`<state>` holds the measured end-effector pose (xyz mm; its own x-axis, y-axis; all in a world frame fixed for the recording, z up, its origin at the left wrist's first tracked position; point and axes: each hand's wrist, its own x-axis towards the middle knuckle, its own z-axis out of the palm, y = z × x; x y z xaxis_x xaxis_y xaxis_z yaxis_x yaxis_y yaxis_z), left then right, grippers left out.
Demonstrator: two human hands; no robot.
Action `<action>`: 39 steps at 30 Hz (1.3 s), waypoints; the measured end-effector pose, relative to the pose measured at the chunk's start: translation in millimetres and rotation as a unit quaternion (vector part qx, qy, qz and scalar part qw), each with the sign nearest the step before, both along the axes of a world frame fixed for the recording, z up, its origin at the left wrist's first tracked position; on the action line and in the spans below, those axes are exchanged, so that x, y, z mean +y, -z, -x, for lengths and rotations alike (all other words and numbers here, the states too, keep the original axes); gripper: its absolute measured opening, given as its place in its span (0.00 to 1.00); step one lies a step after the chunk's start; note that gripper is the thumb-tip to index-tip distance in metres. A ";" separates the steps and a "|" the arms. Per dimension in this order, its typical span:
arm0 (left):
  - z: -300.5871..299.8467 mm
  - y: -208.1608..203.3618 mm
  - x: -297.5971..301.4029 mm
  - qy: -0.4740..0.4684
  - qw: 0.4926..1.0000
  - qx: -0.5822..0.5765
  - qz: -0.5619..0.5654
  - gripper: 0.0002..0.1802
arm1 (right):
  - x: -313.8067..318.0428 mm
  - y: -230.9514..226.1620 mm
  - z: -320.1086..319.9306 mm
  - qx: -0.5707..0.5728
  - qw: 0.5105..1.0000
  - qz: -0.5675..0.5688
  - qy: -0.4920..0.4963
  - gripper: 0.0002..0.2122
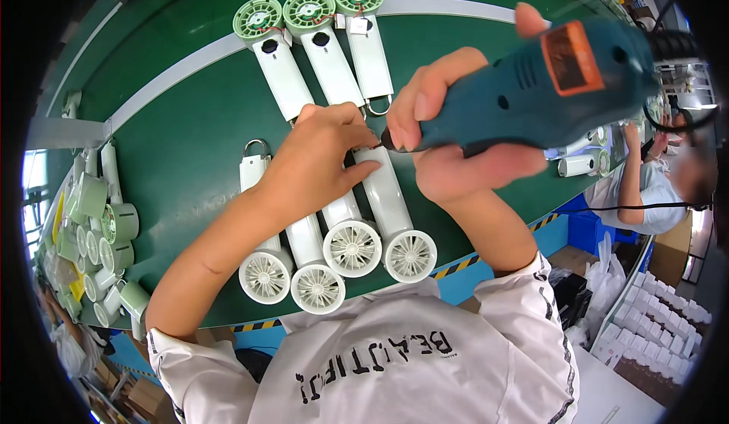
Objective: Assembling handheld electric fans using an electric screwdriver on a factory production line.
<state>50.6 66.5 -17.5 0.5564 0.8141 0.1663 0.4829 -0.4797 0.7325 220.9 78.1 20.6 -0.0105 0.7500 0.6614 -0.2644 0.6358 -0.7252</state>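
Observation:
My right hand (456, 131) is wrapped round a dark teal electric screwdriver (524, 93) with an orange-framed panel. Its tip points left, at the end of a white handheld fan (387, 192), the rightmost in the near row. At that same handle end, the thumb and fingers of my left hand (323, 147) close in; whatever small part may lie between them is hidden. Several white fans lie in this row, grilles toward me; the leftmost fan (265, 276) shows a metal loop (256, 148). Beyond my hands lie three fans (332, 71) with green heads, bare wiring showing.
A green work table (182, 143) carries everything, with a striped near edge. Piled at the left are white and green fan bodies (95, 234). On the right sits a co-worker (653, 188), near a blue bin (585, 230) and rows of white boxes (657, 325).

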 end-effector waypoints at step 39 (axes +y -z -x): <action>18.7 -40.8 -43.7 0.133 0.968 0.209 0.029 0.32 | 20.6 40.5 -15.0 0.093 0.993 -0.055 -0.051 0.49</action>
